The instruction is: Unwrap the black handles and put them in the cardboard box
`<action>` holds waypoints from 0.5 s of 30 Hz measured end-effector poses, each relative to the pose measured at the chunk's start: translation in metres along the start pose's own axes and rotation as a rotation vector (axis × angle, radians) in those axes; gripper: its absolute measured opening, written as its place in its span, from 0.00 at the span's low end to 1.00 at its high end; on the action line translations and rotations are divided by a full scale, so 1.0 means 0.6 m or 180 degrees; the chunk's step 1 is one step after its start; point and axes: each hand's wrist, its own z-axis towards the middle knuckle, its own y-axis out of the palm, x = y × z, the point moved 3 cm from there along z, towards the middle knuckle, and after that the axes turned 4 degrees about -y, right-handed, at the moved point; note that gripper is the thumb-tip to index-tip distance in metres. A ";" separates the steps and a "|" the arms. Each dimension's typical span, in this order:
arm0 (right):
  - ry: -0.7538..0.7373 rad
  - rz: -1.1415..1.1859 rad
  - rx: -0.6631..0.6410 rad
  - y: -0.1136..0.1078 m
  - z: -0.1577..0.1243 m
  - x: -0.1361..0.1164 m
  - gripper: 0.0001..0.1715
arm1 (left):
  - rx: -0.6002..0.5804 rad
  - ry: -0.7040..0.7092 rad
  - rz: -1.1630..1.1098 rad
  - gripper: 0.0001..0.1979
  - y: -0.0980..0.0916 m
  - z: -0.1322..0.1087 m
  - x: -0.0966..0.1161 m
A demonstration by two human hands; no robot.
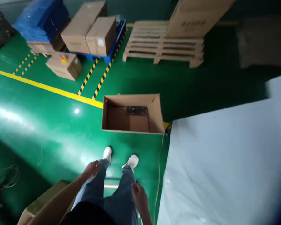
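An oblong, open-topped cardboard box (pixel 156 114) sits on glossy green floor (pixel 49 117) beyond white shoes (pixel 133 161), left hand (pixel 92 169) and right hand (pixel 140 196) hanging by blue jeans (pixel 125 190), open or closed I can't tell.

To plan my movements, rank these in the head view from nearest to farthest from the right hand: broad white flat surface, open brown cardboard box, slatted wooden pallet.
From the right hand:
1. Broad white flat surface, just to its right.
2. Open brown cardboard box, ahead and slightly left.
3. Slatted wooden pallet, farther ahead, beyond the box.
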 end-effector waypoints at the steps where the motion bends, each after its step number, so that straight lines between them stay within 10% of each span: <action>1: 0.0157 -0.0164 -0.0171 0.035 0.014 0.036 0.30 | -0.0072 -0.0135 -0.0111 0.21 0.013 0.013 -0.014; 7: 0.0276 -0.1204 -0.0608 0.154 0.070 0.200 0.25 | 0.0104 -0.0448 -0.0933 0.31 0.123 0.164 -0.045; 12: -0.0800 -0.1813 0.0221 0.096 0.100 0.249 0.26 | 0.0174 -0.0358 -0.1354 0.31 0.194 0.266 0.042; 15: -0.1216 -0.1976 0.0781 0.062 0.119 0.253 0.22 | 0.0004 0.0481 -0.1358 0.23 0.191 0.267 0.109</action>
